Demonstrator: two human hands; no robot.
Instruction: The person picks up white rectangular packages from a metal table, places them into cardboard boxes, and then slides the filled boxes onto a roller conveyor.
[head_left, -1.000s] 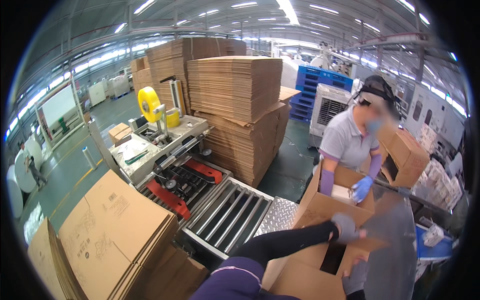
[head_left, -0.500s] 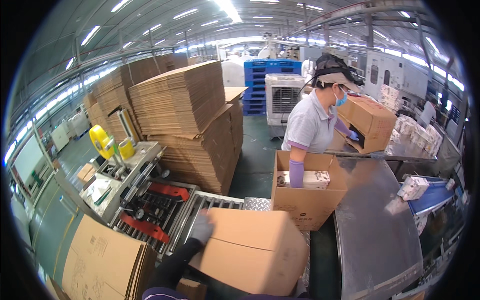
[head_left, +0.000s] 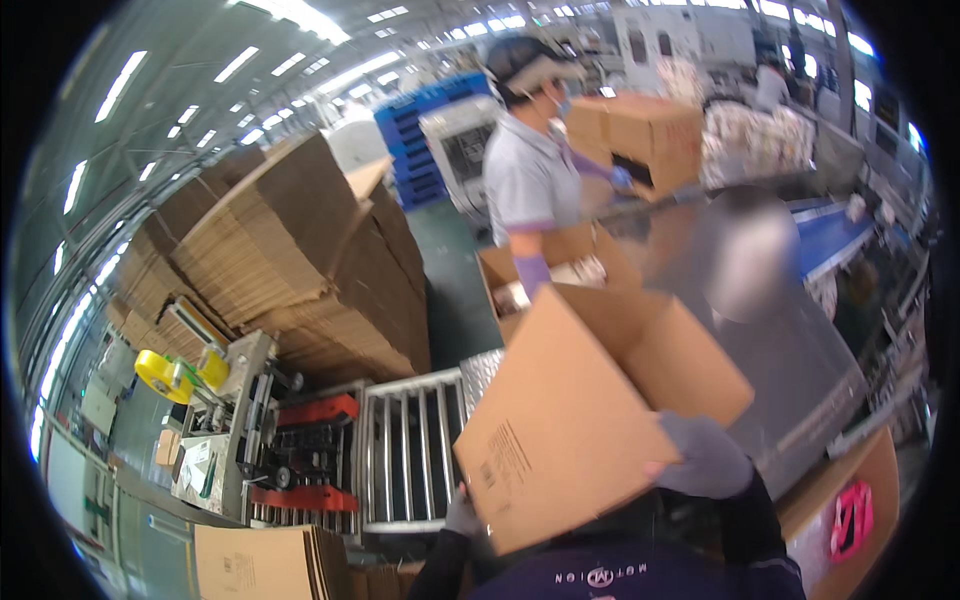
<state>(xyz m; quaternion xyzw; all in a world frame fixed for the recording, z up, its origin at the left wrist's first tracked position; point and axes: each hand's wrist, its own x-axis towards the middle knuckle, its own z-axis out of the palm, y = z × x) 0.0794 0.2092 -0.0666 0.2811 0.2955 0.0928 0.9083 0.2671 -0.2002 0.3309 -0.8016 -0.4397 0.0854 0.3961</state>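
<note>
In front of me a brown cardboard box is held up at a tilt, its open end and flaps facing away and to the right. My left hand, in a grey glove, grips its lower left edge; part of the fingers is hidden. At the near right edge my right hand, also gloved in grey, is closed on the cardboard with a bare fingertip showing. Beyond the box, a co-worker has one arm in another open carton with printed packs inside, and a hand at a larger carton.
A roller conveyor with a red-railed tape sealing machine lies left. Flat cardboard stacks stand behind it, more flat sheets at lower left. A metal table and blue belt are at right.
The box has been turned and lifted, so its opening now shows. My right hand has come into view on its right side, and my left hand has shifted to its lower edge. My view has swung right.
</note>
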